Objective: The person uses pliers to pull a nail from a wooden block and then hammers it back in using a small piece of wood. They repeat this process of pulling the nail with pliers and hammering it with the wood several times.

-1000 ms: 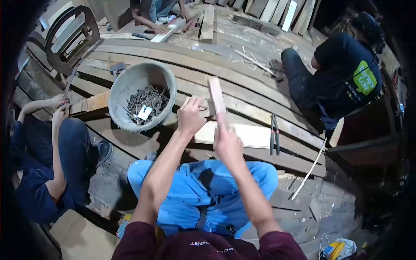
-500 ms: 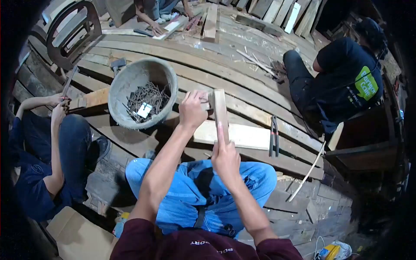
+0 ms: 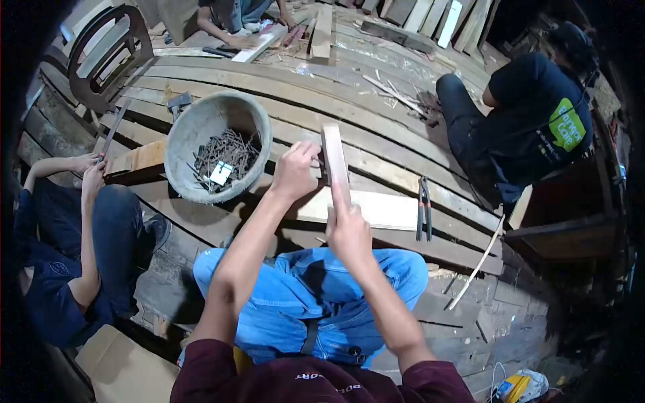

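My right hand (image 3: 349, 232) grips the lower end of a wooden bar (image 3: 334, 158), which points away from me. Just left of the bar, my left hand (image 3: 295, 169) has its fingers closed in a pinch; what they hold is too small and hidden to make out. A pale wooden board (image 3: 383, 209) lies crosswise beneath my hands. At the board's right end rest pincers (image 3: 424, 211) with dark handles. Left of my left hand stands a grey bucket (image 3: 181, 158) containing many rusty nails (image 3: 228, 158) and a small white object (image 3: 222, 172).
A hammer-like tool (image 3: 179, 104) lies behind the bucket. One person (image 3: 67, 255) sits at left holding a long tool, another (image 3: 537, 127) sits at right, and a third person works at the top. A thin stick (image 3: 476, 262) lies at right; cardboard (image 3: 131, 369) is lower left.
The wooden bar's far end has shifted slightly up and left, and my right hand's finger along it has drawn in. My left hand stays nearly in place.
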A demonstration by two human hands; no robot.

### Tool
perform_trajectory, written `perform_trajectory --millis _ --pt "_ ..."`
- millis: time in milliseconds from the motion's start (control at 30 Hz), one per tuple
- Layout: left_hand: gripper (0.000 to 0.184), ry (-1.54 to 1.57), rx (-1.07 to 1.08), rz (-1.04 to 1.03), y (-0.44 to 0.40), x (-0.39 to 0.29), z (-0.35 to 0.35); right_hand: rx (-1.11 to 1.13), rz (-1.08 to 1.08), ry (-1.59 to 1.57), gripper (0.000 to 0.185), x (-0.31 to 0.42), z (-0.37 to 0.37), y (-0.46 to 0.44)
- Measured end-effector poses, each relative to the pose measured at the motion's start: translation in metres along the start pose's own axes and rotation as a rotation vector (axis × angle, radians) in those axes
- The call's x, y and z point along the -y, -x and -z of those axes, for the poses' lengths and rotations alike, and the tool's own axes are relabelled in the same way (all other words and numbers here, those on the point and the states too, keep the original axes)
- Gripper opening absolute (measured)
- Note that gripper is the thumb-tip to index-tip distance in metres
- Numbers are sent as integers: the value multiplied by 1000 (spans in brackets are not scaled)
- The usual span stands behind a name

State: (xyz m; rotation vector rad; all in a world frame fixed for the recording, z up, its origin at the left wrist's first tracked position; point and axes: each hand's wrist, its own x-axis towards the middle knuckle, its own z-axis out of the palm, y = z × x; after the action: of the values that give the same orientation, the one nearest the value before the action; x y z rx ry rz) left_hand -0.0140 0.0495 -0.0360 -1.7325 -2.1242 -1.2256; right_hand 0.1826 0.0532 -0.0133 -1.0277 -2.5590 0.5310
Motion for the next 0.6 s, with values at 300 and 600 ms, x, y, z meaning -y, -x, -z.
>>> perform_trajectory --millis 300,600 --pt "62 111 38 113 -12 21 0 -17 -1 33 68 3 -5 8" --pt "100 254 -212 265 26 -2 -2 -1 -35 -21 72 11 3 9"
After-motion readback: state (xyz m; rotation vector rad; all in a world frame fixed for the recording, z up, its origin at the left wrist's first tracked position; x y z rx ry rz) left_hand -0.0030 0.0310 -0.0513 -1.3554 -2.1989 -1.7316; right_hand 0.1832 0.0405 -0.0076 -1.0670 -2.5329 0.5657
